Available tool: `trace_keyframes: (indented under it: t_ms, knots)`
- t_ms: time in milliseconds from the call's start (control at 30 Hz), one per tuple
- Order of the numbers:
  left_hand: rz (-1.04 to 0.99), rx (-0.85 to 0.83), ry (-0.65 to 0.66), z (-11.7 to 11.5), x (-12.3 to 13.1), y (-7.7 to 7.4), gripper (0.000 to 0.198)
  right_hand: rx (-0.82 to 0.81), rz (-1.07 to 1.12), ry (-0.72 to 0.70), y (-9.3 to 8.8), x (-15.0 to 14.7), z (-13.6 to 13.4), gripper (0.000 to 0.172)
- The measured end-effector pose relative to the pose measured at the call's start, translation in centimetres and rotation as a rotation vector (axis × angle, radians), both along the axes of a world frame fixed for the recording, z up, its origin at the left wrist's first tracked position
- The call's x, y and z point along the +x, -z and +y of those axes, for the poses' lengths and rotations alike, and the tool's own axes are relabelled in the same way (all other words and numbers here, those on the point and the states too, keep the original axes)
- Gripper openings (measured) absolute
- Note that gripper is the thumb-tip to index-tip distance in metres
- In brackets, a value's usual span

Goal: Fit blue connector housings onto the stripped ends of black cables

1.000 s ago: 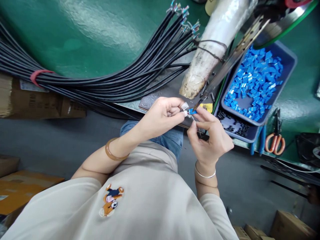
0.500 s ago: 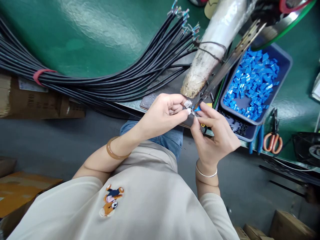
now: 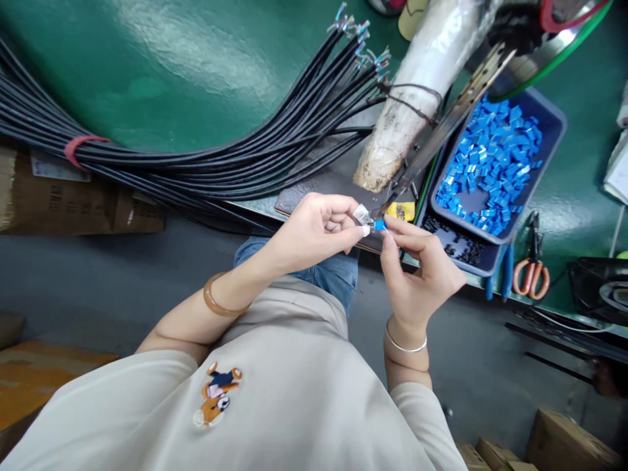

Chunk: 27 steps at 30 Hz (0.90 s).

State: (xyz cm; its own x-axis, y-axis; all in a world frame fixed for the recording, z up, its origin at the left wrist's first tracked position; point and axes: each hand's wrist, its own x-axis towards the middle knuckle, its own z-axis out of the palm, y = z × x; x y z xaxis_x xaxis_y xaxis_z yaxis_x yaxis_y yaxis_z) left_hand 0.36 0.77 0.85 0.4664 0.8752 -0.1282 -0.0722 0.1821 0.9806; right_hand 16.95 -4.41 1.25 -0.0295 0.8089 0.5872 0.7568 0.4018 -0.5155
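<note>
My left hand [image 3: 326,226] is closed, thumb against bent fingers, on a small whitish, clear-looking connector piece [image 3: 362,214] with thin wires at it. A small blue plastic piece [image 3: 379,225] sits between the fingertips of both hands. My right hand [image 3: 417,261] pinches at the blue piece's right side, with a thin pale strand near its thumb; the exact grip is partly hidden. Just above the fingers ends the dark tip of a perforated metal shaft [image 3: 473,95], which looks like a soldering iron. A yellow pad [image 3: 401,210] lies behind my right fingers.
Black cables [image 3: 220,167] with stripped ends lie bundled at left, tied by a red band [image 3: 78,149]. A film-wrapped tube [image 3: 417,98] hangs over the bench. At right are a bin [image 3: 552,134] of blue pieces, a lower tray [image 3: 485,267] of black bits and orange-handled scissors [image 3: 530,278].
Both hands have drawn slightly down from the shaft's tip. The blue piece and the yellow pad show more fully now. The view has shifted a little.
</note>
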Motion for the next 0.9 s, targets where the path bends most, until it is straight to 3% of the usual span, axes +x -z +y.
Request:
trace_keyframes:
  t_ms: [100,233,367,567,633,767,900]
  knots:
    - [0.026,0.030,0.020,-0.4,0.0,0.1,0.011,-0.091,0.110,0.042,-0.4,0.3,-0.6,0.014]
    - [0.095,0.180,0.005,-0.9,0.1,0.4,0.011,-0.031,-0.085,0.070,-0.6,0.1,-1.1,0.025]
    - [0.163,0.310,-0.015,-1.3,0.1,0.9,0.011,-0.085,-0.198,0.067,-0.2,-0.7,-1.0,0.006]
    - [0.117,0.374,-0.123,-1.9,0.1,1.0,0.011,-0.358,0.267,0.007,0.3,-1.2,-0.8,0.010]
    - [0.090,0.366,-0.140,-2.1,0.1,1.0,0.012,-0.268,0.411,0.036,0.3,-1.1,-0.6,0.011]
    - [0.072,0.341,-0.190,-2.0,0.3,1.1,0.016,0.194,0.587,0.091,0.1,-0.8,-0.2,0.009]
    - [0.038,0.256,-0.179,-1.6,0.4,0.8,0.016,0.155,0.500,0.095,0.3,-0.7,-0.5,0.025]
